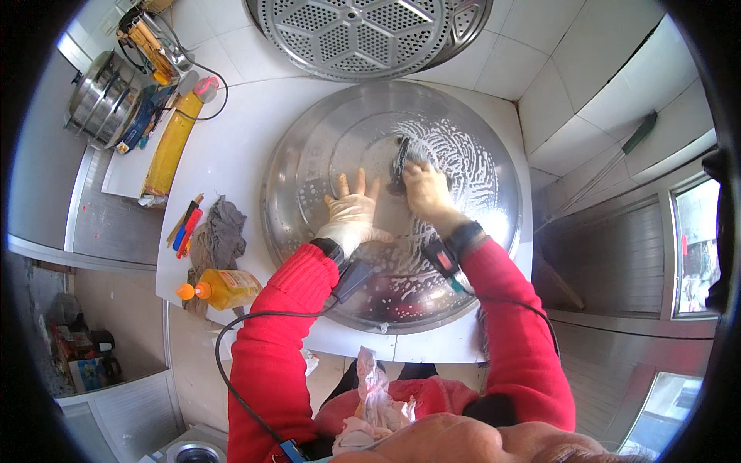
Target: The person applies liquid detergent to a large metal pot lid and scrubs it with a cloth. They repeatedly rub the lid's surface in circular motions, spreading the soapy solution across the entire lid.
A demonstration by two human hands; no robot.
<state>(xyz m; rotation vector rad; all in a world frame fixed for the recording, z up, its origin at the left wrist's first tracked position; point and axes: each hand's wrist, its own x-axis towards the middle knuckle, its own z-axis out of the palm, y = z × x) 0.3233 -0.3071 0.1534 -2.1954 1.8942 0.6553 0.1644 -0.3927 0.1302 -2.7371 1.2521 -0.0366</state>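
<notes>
A large round stainless-steel lid or upturned basin (324, 127) lies before me on the white surface, ringed by concentric ridges. White suds (472, 162) streak its right side and lower part. My left hand (351, 214), pale and apparently gloved, rests on the metal left of the middle with its fingers spread and nothing held. In my right hand (427, 191) is a black scrubber (400, 165), pressed to the metal right of the middle. The fingers hide part of the scrubber, so its exact kind is unclear.
Perforated steel steamer plates (353, 40) lean at the back. On the left are a yellow dish-soap bottle (231, 288), grey rags (226, 228), red- and blue-handled tools (188, 231) and a steel steamer pot (107, 104). A black cable (255, 315) runs along my left arm. A tiled wall (567, 92) bounds the right.
</notes>
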